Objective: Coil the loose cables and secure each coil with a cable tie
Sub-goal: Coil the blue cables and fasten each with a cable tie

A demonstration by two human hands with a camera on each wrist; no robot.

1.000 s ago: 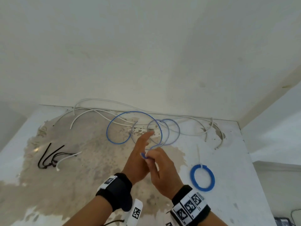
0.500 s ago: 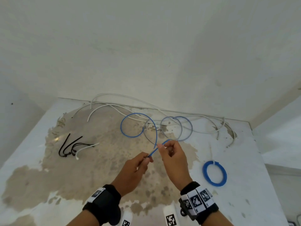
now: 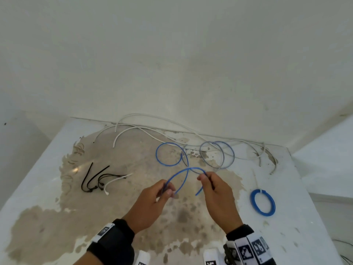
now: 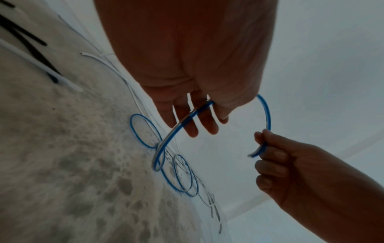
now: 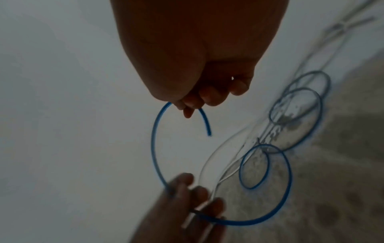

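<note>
Cable ties [image 3: 99, 178] lie at the table's [image 3: 38, 178] left. Left hand [image 3: 150, 203] pinches the blue cable [image 3: 183, 170] above table centre; right hand [image 3: 217, 196] pinches it near its free end. Its remaining loops rest behind. A tied blue coil [image 3: 263, 202] lies rightmost.

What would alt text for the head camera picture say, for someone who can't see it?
Two hands hold a loose blue cable above a stained white table: the left hand and right hand each pinch it, bending an arch. A tied blue coil lies right, cable ties left.
</note>
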